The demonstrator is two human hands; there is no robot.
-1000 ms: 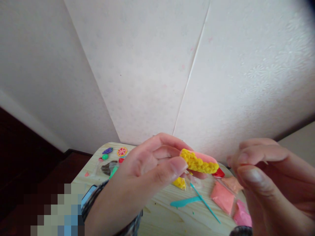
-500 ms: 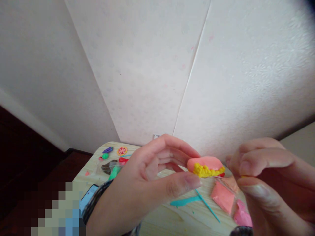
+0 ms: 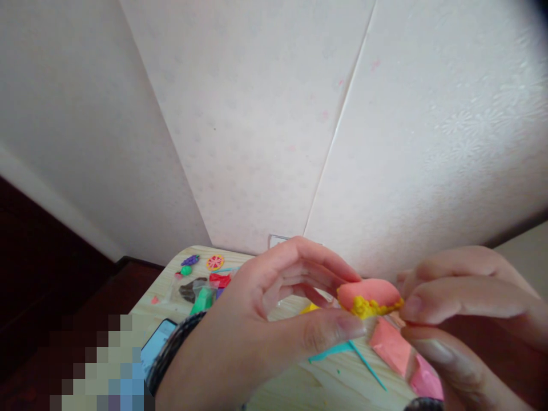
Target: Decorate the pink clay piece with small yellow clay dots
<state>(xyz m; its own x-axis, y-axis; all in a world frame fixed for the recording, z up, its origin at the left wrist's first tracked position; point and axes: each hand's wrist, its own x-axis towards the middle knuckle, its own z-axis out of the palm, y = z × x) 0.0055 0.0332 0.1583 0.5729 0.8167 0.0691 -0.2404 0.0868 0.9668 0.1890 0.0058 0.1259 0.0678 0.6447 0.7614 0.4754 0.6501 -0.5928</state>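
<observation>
My left hand [image 3: 257, 319] holds a small salmon-pink clay piece [image 3: 370, 292] between thumb and fingers, above the table. A bumpy yellow clay strip [image 3: 366, 308] runs along its near lower side. My right hand [image 3: 475, 302] is closed in a pinch at the right end of the piece, its fingertips meeting the yellow edge. A tiny bit of yellow clay seems to be in that pinch, mostly hidden now. Below the hands lie a teal flat tool [image 3: 331, 351] and a thin teal stick [image 3: 370, 368].
Pink clay packets [image 3: 391, 348] lie at the right of the wooden table [image 3: 295, 382]. At the far left are purple grapes [image 3: 190, 260], a red-and-yellow slice [image 3: 215, 262] and bagged green clay [image 3: 203, 299]. A phone [image 3: 158, 342] lies by the left sleeve. A wall [image 3: 257, 142] rises behind.
My right hand has moved left and now touches the right end of the clay piece. The left hand with the piece appears slightly farther right and lower.
</observation>
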